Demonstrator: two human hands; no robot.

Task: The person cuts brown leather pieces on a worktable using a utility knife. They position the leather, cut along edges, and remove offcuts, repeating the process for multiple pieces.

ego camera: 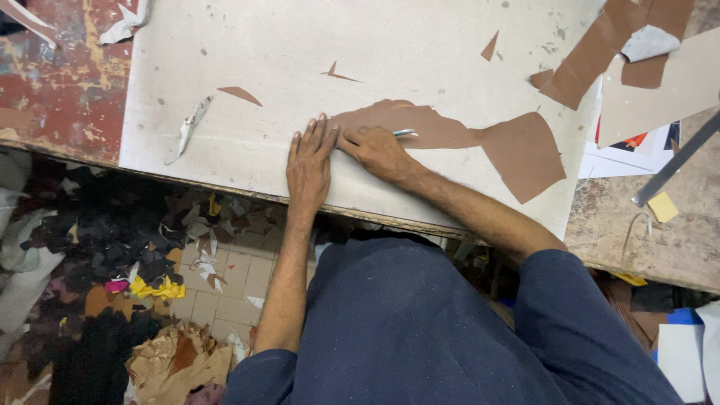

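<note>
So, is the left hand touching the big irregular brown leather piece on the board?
Touching. The head view shows the left hand flat on the pale board, fingertips meeting the left edge of the brown leather piece.

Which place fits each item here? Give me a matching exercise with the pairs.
Items:
1. left hand
2. brown sheet
3. yellow pad
4. grey strip

Places:
A. far right, beside a metal bar
B. flat on the pale board, fingers at the sheet's left end
C. left part of the board, alone
D. stretching right from under the right hand

Pairs: 1-B, 2-D, 3-A, 4-C
</note>
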